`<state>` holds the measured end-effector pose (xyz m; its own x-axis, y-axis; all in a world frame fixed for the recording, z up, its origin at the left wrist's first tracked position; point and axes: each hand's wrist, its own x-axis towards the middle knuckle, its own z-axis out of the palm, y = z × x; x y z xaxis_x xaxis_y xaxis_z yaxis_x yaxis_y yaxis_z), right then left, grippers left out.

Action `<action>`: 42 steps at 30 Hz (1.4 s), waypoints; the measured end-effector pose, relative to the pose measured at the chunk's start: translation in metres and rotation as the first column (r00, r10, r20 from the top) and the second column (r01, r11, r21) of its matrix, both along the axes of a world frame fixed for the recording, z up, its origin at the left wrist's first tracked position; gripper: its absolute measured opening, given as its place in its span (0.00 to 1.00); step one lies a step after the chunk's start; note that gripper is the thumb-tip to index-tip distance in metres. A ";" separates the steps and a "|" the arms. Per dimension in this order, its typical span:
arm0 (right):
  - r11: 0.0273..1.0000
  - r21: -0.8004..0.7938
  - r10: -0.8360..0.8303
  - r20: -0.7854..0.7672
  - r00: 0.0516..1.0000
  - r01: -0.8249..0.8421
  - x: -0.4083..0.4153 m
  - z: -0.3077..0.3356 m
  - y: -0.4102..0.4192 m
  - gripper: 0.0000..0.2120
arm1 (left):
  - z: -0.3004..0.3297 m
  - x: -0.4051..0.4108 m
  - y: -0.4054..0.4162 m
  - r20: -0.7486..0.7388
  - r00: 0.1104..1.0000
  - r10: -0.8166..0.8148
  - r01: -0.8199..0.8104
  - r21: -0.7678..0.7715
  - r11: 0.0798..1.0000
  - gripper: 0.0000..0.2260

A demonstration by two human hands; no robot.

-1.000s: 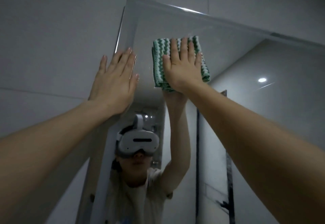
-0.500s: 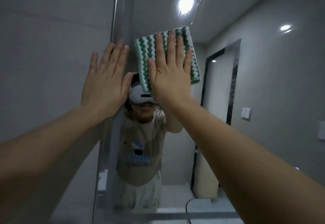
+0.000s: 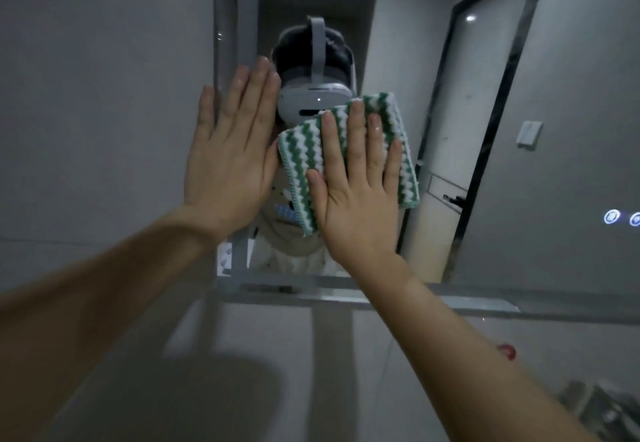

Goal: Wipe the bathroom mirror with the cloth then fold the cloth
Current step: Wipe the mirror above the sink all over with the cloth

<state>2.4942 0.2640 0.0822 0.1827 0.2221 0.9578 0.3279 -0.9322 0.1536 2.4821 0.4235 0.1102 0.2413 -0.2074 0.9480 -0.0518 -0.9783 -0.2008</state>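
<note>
The bathroom mirror (image 3: 485, 129) fills the upper right of the head view, its left edge running down the wall and its bottom edge just below my wrists. A folded green-and-white zigzag cloth (image 3: 301, 150) lies flat against the glass. My right hand (image 3: 356, 192) presses on it with straight, spread fingers. My left hand (image 3: 230, 161) rests flat and open on the mirror's left edge, beside the cloth and almost touching it. The mirror reflects a person wearing a white headset.
Grey tiled wall (image 3: 104, 95) lies left of the mirror. Below it sits a dim basin (image 3: 214, 396), with a red object (image 3: 507, 351) and some blurred items (image 3: 595, 407) at lower right. Two lit touch icons (image 3: 611, 217) glow on the mirror's right side.
Both hands and the cloth have slid down the mirror from its top corner to near its bottom edge. The cloth has tilted slightly, and the view has dropped with them.
</note>
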 end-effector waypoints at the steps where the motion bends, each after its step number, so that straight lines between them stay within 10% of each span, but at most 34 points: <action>1: 1.000 0.028 -0.005 -0.004 1.000 0.005 0.000 -0.007 0.000 0.26 | -0.009 0.001 -0.002 0.002 1.000 -0.009 0.009 0.005 1.000 0.26; 25: 0.993 0.092 -0.060 -0.083 0.995 0.068 0.001 -0.119 -0.032 0.25 | -0.100 -0.006 -0.034 -0.024 1.000 -0.020 0.021 0.035 0.999 0.25; 42: 0.957 0.285 -0.049 -0.011 0.999 0.050 0.015 0.113 -0.069 0.27 | 0.056 0.008 -0.069 0.083 0.997 -0.005 0.010 -0.054 0.999 0.27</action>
